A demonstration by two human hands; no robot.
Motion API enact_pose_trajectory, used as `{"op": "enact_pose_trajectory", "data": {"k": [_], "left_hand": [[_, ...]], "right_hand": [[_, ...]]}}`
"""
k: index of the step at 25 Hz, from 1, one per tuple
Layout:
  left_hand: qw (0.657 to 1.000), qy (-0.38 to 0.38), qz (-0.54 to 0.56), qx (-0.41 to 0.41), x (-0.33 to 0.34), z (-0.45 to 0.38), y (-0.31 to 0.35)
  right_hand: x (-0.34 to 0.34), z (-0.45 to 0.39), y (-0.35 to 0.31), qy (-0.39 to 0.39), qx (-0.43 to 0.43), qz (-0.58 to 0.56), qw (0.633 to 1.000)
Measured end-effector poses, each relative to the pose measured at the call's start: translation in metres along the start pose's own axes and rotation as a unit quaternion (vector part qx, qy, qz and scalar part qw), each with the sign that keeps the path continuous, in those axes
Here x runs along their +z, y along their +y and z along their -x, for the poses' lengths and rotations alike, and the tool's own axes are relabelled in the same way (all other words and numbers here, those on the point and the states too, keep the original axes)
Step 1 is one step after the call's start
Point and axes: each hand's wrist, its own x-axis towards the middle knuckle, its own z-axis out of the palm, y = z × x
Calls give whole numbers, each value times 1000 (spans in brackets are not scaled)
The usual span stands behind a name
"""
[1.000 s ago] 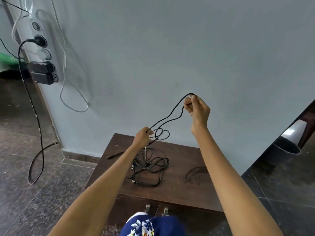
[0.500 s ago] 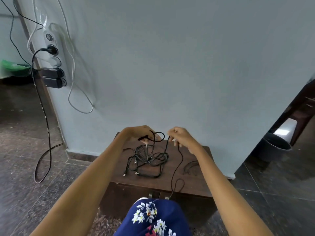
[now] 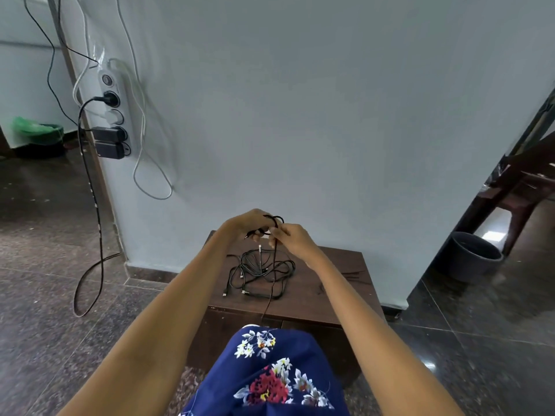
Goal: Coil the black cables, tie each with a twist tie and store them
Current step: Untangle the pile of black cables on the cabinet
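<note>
Hands met above the far edge of the tabletop (image 3: 345,265): the left hand (image 3: 249,223) gripped a small coil of black cable (image 3: 274,219), and the right hand (image 3: 289,237) pinched the same cable just beside it. From the right hand, 1 strand hung down across the tabletop and over its near edge. Below the hands, a loose tangle of cables (image 3: 261,271) lay on the dark wood, with plug ends pointing toward the near side. A few thin twist ties (image 3: 354,276) lay on the wood to the right, partly hidden by the right forearm.
</note>
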Motion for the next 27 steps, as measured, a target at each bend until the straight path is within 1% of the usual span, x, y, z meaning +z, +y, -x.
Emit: {"op": "enact_pose_trajectory", "data": {"k": [1, 2, 3, 5, 6, 7, 10, 11, 12, 14, 16, 18, 20, 22, 23, 24, 25, 26, 27], "left_hand": [[1000, -10, -6, 9, -4, 2, -2], [999, -26, -8, 22, -8, 3, -6], [998, -48, 0, 33, -11, 4, -9], [994, -100, 43, 34, -12, 4, -13], [991, -111, 66, 24, -11, 3, -13], [991, -102, 80, 16, -9, 1, -11], [993, -26, 109, 36, -7, -12, -1], [989, -31, 142, 33, -7, -14, 2], [981, -52, 183, 30, -7, -16, 3], [964, -87, 250, 36, -6, -17, 1], [949, -94, 299, 36, -1, -17, -3], [934, -96, 345, 19, 6, -16, -6], [928, -94, 360, 9, 9, -14, -5], [930, -85, 357, 30, 10, -13, -3], [929, -86, 358, 44, 10, -13, 0], [927, -94, 360, 57, 11, -12, 3], [925, -108, 359, 67, 11, -11, 5], [924, -117, 357, 72, 11, -9, 7], [924, -121, 355, 70, 11, -7, 7]], "right_hand": [[-5, 0, 0, -25, 3, -37, 999], [-11, -1, 1, -28, 2, -50, 998], [-17, -4, 2, -7, 0, -50, 999], [-27, -11, 3, 89, -6, -49, 995], [-31, -16, 3, 121, -14, -48, 991], [-33, -19, 2, 127, -28, -27, 991], [-29, -23, 6, 80, -43, 133, 987], [-28, -23, 8, 88, -39, 165, 982], [-29, -22, 10, 107, -40, 180, 977], [-33, -20, 14, 143, -67, 195, 968], [-38, -21, 14, 162, -94, 220, 957], [-40, -22, 13, 166, -101, 243, 950], [-39, -23, 13, 141, -87, 215, 963], [-37, -24, 12, 88, -47, 106, 989], [-35, -24, 13, 72, -25, 39, 996], [-34, -24, 13, 72, -5, -22, 997], [-33, -23, 14, 80, 8, -58, 995], [-32, -22, 13, 87, 14, -59, 994], [-32, -22, 12, 90, 12, -30, 995]]}}
